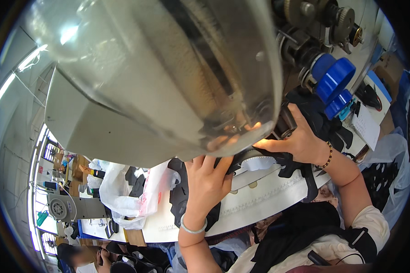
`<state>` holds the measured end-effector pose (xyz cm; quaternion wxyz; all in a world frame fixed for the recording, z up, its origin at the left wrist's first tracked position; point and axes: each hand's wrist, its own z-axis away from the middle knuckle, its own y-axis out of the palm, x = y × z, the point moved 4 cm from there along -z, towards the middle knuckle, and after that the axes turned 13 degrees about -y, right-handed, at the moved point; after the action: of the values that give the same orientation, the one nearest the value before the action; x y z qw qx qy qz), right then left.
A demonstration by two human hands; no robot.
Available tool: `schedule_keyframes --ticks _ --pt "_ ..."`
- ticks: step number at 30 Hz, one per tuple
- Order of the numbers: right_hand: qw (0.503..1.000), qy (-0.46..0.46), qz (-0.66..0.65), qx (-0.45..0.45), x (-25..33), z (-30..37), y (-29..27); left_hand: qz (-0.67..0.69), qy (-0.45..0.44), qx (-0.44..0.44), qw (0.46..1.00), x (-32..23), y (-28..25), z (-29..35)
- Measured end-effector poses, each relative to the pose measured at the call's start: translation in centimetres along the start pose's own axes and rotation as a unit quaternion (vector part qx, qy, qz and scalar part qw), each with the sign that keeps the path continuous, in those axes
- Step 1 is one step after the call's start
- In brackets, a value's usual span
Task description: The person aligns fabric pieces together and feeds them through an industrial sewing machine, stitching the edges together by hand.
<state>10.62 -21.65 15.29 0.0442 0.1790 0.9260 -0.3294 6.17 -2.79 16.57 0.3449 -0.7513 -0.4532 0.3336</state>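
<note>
My left hand (pixel 206 181) reaches up under the pale sewing machine head (pixel 123 132). Its fingers lie stretched over black fabric pieces (pixel 179 191), with the tips partly hidden behind the machine. My right hand (pixel 300 141) is on the other side, beside a dark metal cylinder (pixel 285 123) of the machine. Its thumb points inward at the stitching area, apart from the forefinger; the other fingers are mostly hidden. More black fabric (pixel 310 107) bunches behind this hand. Between the hands, a light curved plate (pixel 258 163) shows on the machine bed. A clear, blurred cover fills the upper view.
Blue round knobs (pixel 335 79) stick out at upper right. A white tabletop (pixel 246 207) with ruler marks curves in front. A plastic bag (pixel 132 191) holding black pieces lies left, near another grey machine (pixel 77 208). Paper (pixel 365 127) lies right. A person (pixel 84 257) sits at lower left.
</note>
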Motion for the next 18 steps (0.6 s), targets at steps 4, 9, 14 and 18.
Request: schedule_keyframes --ticks 4,9,14,18 --pt "1.0 0.0 -0.026 0.017 -0.4 -0.1 -0.2 -0.055 0.03 -0.033 0.997 -0.8 0.0 0.1" --pt "0.996 0.021 -0.058 0.068 -0.9 -0.3 -0.5 -0.065 0.038 -0.044 0.996 -0.6 -0.1 -0.1" --pt "0.991 0.02 -0.065 0.113 0.2 -1.0 -1.2 0.086 -0.05 -0.028 0.995 -0.1 -1.2 -0.3" --pt "0.996 -0.002 0.008 0.086 1.0 -1.0 -0.9 0.033 -0.037 0.001 0.999 -0.9 -1.4 -0.2"
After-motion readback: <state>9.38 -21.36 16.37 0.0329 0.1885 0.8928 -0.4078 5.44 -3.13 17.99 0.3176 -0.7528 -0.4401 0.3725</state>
